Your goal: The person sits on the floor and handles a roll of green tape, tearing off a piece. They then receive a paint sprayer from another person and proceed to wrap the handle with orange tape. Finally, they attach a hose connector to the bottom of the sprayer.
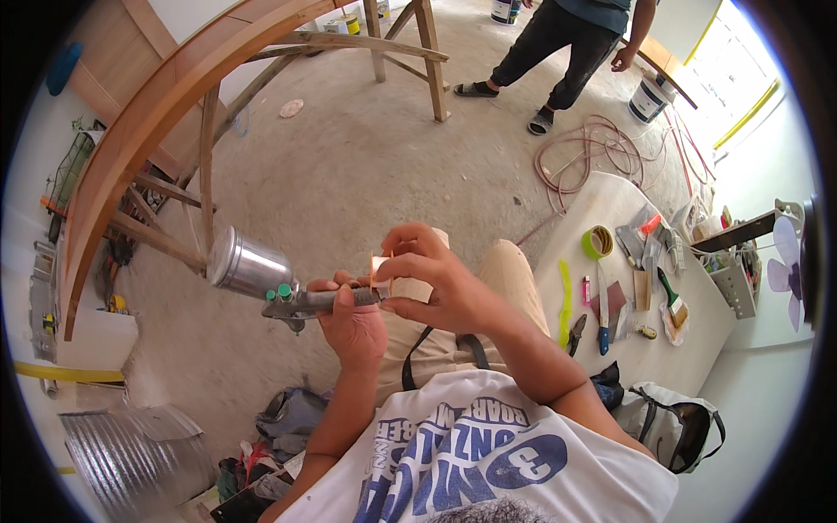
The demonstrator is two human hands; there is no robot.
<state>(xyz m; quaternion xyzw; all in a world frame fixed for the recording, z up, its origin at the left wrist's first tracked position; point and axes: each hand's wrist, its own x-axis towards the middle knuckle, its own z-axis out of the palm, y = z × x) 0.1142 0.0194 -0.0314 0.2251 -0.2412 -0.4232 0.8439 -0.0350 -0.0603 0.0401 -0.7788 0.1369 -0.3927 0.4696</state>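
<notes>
My left hand (356, 338) is wrapped round the grey handle of a spray gun (307, 302), which lies on its side above my lap. The gun has a silver metal cup (251, 264) pointing up and left, and green knobs on its body. In my right hand (445, 292), thumb and fingers close round a small spool of white tape (381, 272) with orange-tinted rims. The spool is right beside the handle's end. Whether tape is wound on the fitting there is hidden by my fingers.
A bench (558, 235) on my right holds a green tape roll (597, 242), a paintbrush (672, 296), a blue-handled knife (603, 327) and scrapers. A hose (575, 157) coils on the floor near a standing person (567, 48). At left, wooden trestles (209, 166) support a long board (131, 148).
</notes>
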